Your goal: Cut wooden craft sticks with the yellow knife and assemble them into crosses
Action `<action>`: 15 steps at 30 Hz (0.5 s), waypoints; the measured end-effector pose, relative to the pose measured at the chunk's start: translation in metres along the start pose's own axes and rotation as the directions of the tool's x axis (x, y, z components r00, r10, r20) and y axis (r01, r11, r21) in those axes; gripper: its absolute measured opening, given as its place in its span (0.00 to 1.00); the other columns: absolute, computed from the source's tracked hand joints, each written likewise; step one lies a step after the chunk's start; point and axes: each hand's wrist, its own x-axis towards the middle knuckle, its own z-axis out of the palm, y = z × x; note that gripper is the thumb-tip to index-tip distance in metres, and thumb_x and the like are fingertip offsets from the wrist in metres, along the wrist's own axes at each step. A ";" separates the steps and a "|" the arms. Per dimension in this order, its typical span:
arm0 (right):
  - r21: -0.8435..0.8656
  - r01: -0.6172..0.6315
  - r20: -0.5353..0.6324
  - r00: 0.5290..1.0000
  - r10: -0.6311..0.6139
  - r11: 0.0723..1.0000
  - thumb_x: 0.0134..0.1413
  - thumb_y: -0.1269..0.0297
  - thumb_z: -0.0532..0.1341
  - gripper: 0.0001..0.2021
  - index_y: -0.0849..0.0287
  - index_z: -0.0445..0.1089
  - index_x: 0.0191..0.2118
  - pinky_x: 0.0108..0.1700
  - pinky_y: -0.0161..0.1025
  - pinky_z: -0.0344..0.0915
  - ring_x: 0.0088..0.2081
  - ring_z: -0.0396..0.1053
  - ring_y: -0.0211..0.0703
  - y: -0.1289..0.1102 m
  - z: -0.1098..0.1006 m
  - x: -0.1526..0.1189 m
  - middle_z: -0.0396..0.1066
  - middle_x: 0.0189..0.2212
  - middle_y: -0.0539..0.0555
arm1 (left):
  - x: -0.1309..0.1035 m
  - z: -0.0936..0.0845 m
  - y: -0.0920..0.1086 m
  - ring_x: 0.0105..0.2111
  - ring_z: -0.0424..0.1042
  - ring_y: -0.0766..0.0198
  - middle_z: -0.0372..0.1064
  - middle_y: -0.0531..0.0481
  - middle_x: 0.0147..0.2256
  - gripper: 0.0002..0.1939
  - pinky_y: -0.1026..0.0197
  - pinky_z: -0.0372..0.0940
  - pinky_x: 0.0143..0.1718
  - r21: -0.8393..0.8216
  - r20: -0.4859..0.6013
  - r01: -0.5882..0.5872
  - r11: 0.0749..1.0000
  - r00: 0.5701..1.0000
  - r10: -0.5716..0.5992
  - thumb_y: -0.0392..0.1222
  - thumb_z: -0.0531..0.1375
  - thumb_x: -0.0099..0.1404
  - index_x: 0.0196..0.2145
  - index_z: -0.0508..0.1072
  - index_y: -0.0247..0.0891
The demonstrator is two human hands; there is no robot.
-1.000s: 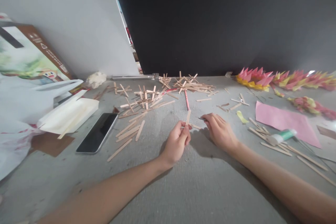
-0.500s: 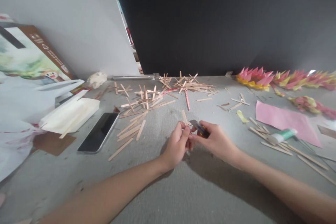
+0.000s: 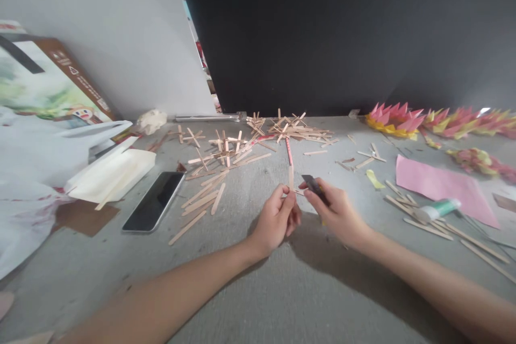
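Panels (image 3: 342,37) fill the back, near-black at about 12 to 1 o'clock and pale gray at 10 (clock centered on the spot being worked on, btw). They stand behind a scuffed gray surface (image 3: 242,301) that's pretty cluttered. Whitish plastic bag (image 3: 32,172) slumps at 9, partly covering a printed carton (image 3: 60,78) between 9 and 10. Messy heap of wooden sticks (image 3: 296,130) sits around 12, some of them crossed. Pink sheet (image 3: 435,185) lies at 3, and a spiky pink-and-yellow paper piece (image 3: 395,121) is up at 2. There's also a phone (image 3: 153,201) lying dark-screen-up at 9, just beside some loose sticks.

Left hand (image 3: 278,217) has a single stick (image 3: 291,177) pinched between thumb and fingers, poking up toward 12, dead center basically. Right hand (image 3: 338,212) is wrapped around a cutter (image 3: 316,189), blade angled to about 10, near that stick but with a visible gap. Over at 3, a white-and-green tube (image 3: 437,209) overlaps the edge of the pink sheet.
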 end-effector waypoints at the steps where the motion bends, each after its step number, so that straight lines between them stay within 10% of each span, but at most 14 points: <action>1: -0.051 0.071 -0.028 0.997 -0.073 0.996 0.75 0.57 0.54 0.11 0.57 0.69 0.50 0.37 0.38 0.67 0.34 0.72 0.43 0.004 -0.002 0.001 0.76 0.38 0.55 | 0.000 0.001 0.001 0.12 0.57 0.74 0.68 0.60 0.22 0.21 0.71 0.48 0.12 0.000 -0.001 0.004 1.000 1.000 -0.004 0.64 0.52 0.75 0.38 0.59 0.42; 7: -0.340 0.536 0.074 0.834 -0.547 0.773 0.74 0.71 0.51 0.12 0.56 0.68 0.54 0.45 0.46 0.71 0.43 0.70 0.50 0.034 -0.008 0.008 0.73 0.43 0.60 | -0.001 0.003 0.004 0.12 0.51 0.74 0.57 0.63 0.19 0.22 0.72 0.46 0.11 -0.050 0.019 0.048 0.998 0.999 -0.047 0.64 0.55 0.74 0.39 0.63 0.42; 15: -0.418 0.551 0.092 0.817 -0.570 0.722 0.71 0.75 0.53 0.15 0.55 0.69 0.56 0.41 0.46 0.70 0.40 0.67 0.51 0.039 -0.005 0.009 0.73 0.40 0.58 | -0.002 0.001 0.001 0.14 0.46 0.75 0.53 0.64 0.19 0.20 0.71 0.48 0.15 -0.077 0.099 0.018 0.997 0.995 -0.010 0.60 0.56 0.75 0.40 0.65 0.39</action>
